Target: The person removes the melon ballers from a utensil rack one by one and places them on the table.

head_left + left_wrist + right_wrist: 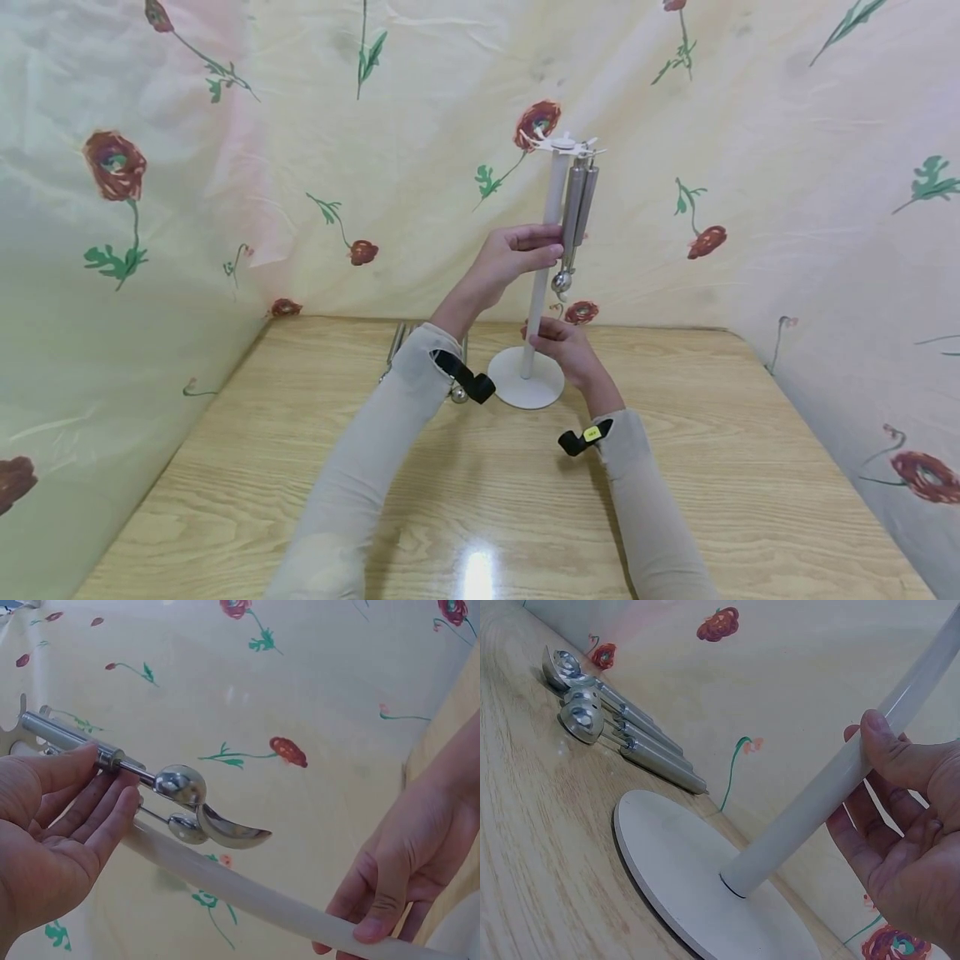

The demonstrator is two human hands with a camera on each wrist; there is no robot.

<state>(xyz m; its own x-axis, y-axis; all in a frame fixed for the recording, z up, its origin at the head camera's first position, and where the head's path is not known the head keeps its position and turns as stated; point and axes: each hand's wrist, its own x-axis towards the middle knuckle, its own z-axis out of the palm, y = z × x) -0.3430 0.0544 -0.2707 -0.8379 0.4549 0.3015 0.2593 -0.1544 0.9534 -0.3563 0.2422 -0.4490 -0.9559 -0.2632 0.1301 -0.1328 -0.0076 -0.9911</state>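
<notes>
A white stand (pixel 551 200) with a hooked top ring (pixel 564 147) rises from a round base (pixel 517 390). Steel spoon-like utensils with round bowls hang at its right side. My left hand (pixel 510 260) pinches the handle of one round-bowled steel spoon (pixel 75 742) between thumb and fingers. Two more bowls, a round bowl (pixel 187 828) and a curved bowl (pixel 236 829), show close by in the left wrist view. Lower down, my right hand (pixel 919 829) grips the white pole (pixel 810 799) with thumb and fingers, just above the base.
Several similar steel utensils (pixel 660 761) lie on the wooden table (pixel 480 500) left of the base, partly hidden by my left forearm in the head view. Behind and at both sides hangs a flowered cloth (pixel 420 167).
</notes>
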